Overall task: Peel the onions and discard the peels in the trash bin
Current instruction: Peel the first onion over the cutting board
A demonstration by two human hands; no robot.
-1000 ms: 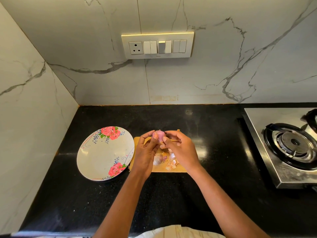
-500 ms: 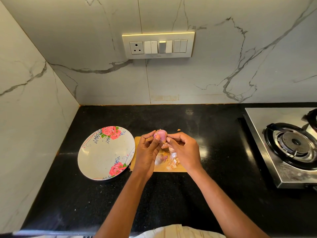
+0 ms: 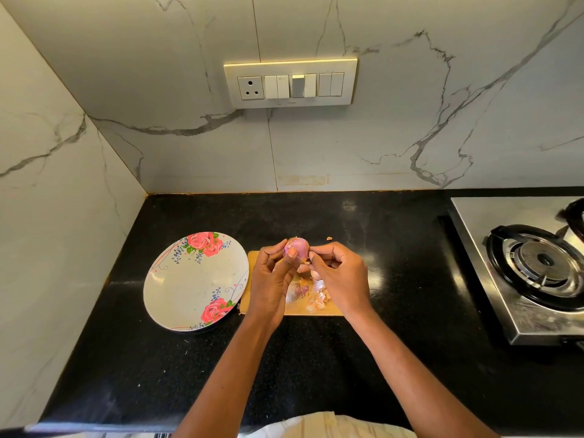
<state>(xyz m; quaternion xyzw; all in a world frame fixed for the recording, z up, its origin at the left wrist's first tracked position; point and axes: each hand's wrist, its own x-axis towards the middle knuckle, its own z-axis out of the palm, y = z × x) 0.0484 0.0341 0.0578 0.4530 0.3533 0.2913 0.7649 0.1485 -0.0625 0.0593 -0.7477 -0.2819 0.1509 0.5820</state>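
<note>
A small pink onion [image 3: 298, 247] is held above the wooden cutting board [image 3: 328, 309]. My left hand [image 3: 273, 281] grips it from the left, thumb across its front. My right hand [image 3: 339, 275] is at the onion's right side, fingertips curled and pinching at its skin near the lower edge. Loose peels [image 3: 316, 303] and a piece of onion [image 3: 295, 290] lie on the board under my hands. No trash bin is in view.
A floral plate [image 3: 177, 286] sits left of the board on the black counter [image 3: 316, 358]. A steel gas stove [image 3: 534, 270] stands at the right. Marble walls close off the back and the left; a switch panel [image 3: 290, 83] is on the back wall.
The onion has turned slightly in my left hand and shows more bare pink surface. My right fingers have shifted down its right side. Both hands stay over the board.
</note>
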